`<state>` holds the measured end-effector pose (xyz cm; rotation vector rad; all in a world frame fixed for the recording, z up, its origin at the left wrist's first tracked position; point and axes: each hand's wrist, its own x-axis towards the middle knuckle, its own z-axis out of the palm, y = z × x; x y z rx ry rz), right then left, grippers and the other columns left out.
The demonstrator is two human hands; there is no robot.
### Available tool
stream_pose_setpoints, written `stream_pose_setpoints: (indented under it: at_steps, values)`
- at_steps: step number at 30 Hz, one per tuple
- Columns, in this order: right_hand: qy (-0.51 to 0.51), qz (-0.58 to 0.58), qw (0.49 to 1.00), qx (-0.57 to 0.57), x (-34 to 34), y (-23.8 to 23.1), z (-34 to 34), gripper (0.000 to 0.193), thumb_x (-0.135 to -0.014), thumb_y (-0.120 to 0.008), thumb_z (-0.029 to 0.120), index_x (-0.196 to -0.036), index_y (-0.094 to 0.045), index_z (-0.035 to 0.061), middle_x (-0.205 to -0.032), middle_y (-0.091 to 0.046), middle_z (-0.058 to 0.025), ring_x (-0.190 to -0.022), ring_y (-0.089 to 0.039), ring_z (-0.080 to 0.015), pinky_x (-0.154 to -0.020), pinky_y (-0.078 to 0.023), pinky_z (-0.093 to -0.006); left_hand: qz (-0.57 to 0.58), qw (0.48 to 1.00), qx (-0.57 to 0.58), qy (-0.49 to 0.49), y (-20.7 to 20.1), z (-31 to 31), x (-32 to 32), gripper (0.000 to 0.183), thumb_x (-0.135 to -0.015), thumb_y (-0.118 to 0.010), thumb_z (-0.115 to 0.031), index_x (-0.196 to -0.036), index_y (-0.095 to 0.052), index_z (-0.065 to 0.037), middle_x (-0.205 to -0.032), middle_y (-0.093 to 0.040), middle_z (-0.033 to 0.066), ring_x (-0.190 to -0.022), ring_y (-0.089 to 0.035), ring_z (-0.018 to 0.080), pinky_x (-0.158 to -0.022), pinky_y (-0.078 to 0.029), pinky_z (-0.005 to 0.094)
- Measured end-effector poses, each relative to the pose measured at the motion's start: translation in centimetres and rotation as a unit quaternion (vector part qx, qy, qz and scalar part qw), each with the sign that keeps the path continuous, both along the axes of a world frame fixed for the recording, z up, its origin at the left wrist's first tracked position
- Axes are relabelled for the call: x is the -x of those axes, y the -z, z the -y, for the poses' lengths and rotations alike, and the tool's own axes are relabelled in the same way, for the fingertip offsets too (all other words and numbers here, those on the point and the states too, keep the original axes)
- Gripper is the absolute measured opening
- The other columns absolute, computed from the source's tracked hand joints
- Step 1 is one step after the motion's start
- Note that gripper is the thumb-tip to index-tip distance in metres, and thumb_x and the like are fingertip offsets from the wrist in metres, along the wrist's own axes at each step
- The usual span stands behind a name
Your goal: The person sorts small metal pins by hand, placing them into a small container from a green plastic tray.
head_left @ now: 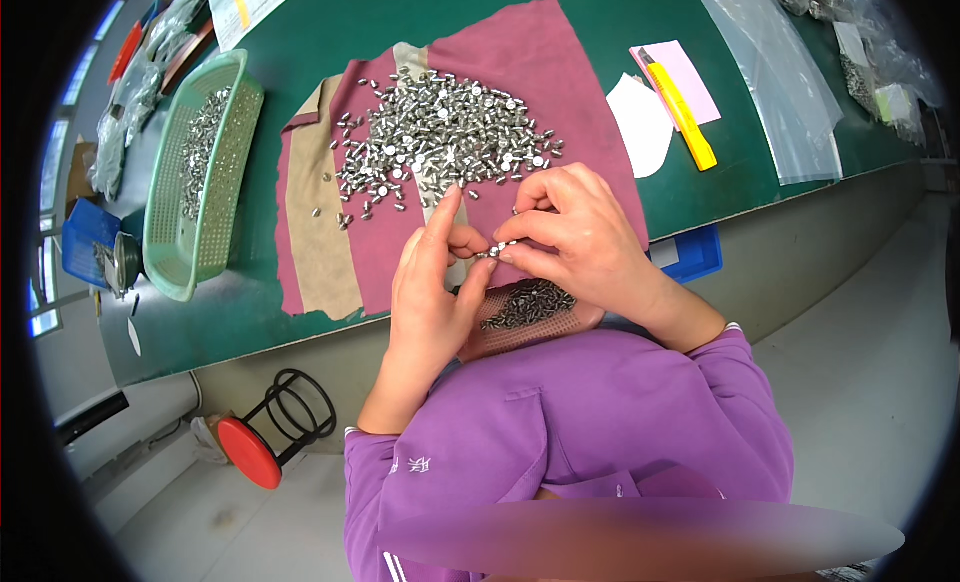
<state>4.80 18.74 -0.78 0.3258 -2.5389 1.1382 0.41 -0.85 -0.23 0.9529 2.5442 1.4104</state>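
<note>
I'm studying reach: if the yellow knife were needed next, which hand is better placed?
Probably the right hand; the yellow knife lies forward and right of it, farther from the left hand.

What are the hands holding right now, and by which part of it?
Small metal pieces, in a thumb-and-finger pinch by the left hand and right hand. They are too small here to tell which end is gripped.
</note>
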Motion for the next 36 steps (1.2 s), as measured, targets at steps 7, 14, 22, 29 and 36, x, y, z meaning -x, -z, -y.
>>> stream_pose_setpoints:
  at_steps: [7,14,22,29,36]
  values:
    - [0.007,-0.014,1.0,0.005,0.0,0.1,0.0,0.014,-0.075,-0.076,0.021,-0.086,-0.071,0.0128,-0.094,-0.056,-0.0011,-0.095,-0.054,-0.0223,-0.084,-0.041,-0.0388,0.04,0.999,-0.001,-0.022,-0.3,0.2,-0.2,0.081,-0.076,-0.072,0.01,-0.149,-0.041,-0.006,-0.093,-0.065,0.0019,-0.085,-0.058,0.0105,-0.078,-0.046,0.0253]
    - [-0.009,-0.033,0.999,-0.034,-0.5,0.1,-0.3,0.015,-0.074,-0.077,0.023,-0.084,-0.071,0.0134,-0.092,-0.055,0.0003,-0.093,-0.053,-0.0212,-0.081,-0.041,-0.0381,-0.027,0.999,0.003,0.025,-0.7,-0.3,0.0,0.076,-0.074,-0.073,0.008,-0.144,-0.046,-0.003,-0.088,-0.064,0.0067,-0.08,-0.06,0.022,-0.074,-0.052,0.0338]
    - [-0.02,0.007,1.0,-0.014,-0.1,-1.7,-2.1,0.035,-0.072,-0.082,0.022,-0.103,-0.071,0.0089,-0.1,-0.058,-0.0068,-0.098,-0.055,-0.0269,-0.084,-0.047,-0.0386,-0.036,0.999,0.023,-0.008,-0.8,0.1,1.2,0.066,-0.074,-0.077,-0.001,-0.135,-0.053,-0.002,-0.103,-0.064,0.0117,-0.092,-0.061,0.0268,-0.082,-0.051,0.0383]
    - [0.042,-0.035,0.996,-0.064,2.3,-1.4,-0.3,0.042,-0.078,-0.076,0.019,-0.114,-0.062,0.0023,-0.112,-0.056,-0.0111,-0.101,-0.056,-0.0316,-0.086,-0.049,-0.0422,-0.184,0.979,0.078,-0.046,-0.3,-2.5,2.4,0.059,-0.076,-0.073,0.0,-0.132,-0.055,-0.002,-0.119,-0.059,0.0169,-0.11,-0.055,0.0345,-0.095,-0.046,0.0426]
    - [-0.007,-0.021,1.0,0.006,0.8,-0.3,0.0,0.025,-0.078,-0.074,0.014,-0.102,-0.067,0.0062,-0.103,-0.056,-0.0082,-0.094,-0.055,-0.0296,-0.083,-0.048,-0.0414,-0.129,0.991,0.029,-0.003,-0.1,-1.3,1.3,0.043,-0.074,-0.074,0.002,-0.115,-0.064,-0.004,-0.11,-0.062,0.0119,-0.103,-0.056,0.0313,-0.089,-0.047,0.0407]
